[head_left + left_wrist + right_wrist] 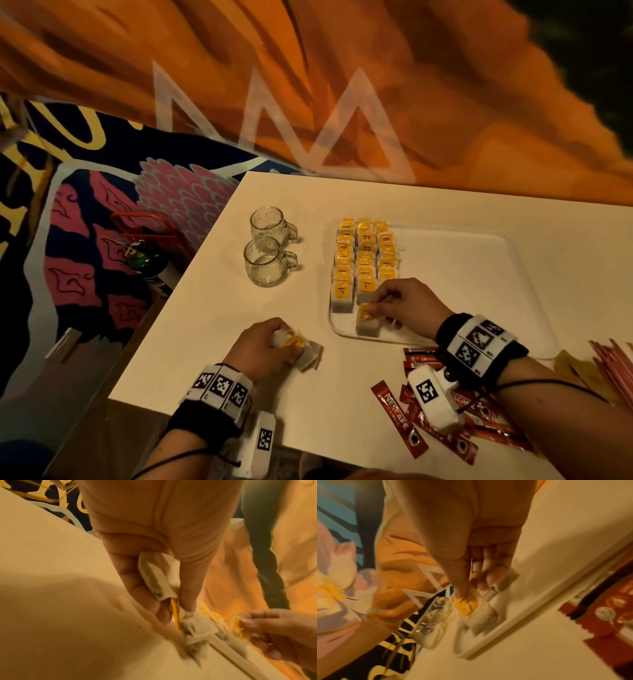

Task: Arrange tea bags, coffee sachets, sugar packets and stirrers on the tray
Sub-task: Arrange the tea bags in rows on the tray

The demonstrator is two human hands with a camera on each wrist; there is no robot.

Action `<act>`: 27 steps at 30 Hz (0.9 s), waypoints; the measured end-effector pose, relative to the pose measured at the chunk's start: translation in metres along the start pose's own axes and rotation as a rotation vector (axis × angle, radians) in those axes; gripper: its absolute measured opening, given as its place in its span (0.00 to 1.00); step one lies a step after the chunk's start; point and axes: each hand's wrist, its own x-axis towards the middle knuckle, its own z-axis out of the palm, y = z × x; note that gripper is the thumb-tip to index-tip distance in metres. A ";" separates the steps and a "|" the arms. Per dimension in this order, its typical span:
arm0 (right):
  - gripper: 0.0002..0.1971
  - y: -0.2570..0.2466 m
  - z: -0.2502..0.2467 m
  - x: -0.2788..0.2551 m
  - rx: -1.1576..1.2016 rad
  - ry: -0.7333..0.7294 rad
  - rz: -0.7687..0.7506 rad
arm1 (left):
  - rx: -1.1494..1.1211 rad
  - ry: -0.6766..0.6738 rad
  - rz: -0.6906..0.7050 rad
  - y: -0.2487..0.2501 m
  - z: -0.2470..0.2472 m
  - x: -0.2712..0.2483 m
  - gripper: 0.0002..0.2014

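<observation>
A clear tray point(507, 260) lies on the white table, with several yellow-tagged tea bags point(364, 253) in three rows along its left side. My right hand point(380, 303) pinches a tea bag point(367, 320) by its yellow tag at the tray's near left corner; the right wrist view shows the same tea bag point(474, 609) under thumb and fingers. Left of the tray, my left hand point(274, 342) grips a small bunch of tea bags point(303, 351) on the table. In the left wrist view the thumb and fingers hold those tea bags point(159, 582).
Two glass mugs point(269, 246) stand left of the tray. Red coffee sachets point(400, 414) lie scattered near the front edge under my right wrist. Red-striped stirrers point(613, 363) and yellow packets point(575, 370) lie at the right edge. The table's left edge drops to a patterned floor.
</observation>
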 end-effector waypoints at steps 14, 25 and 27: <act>0.04 0.001 0.004 0.042 -0.151 0.173 0.045 | -0.419 -0.076 0.071 0.021 -0.005 0.016 0.04; 0.11 -0.030 0.010 -0.010 0.136 -0.185 -0.063 | -0.374 -0.215 0.263 0.073 0.005 0.031 0.02; 0.11 -0.025 0.007 -0.016 0.189 -0.179 -0.014 | -0.344 -0.184 0.288 0.079 0.009 0.036 0.04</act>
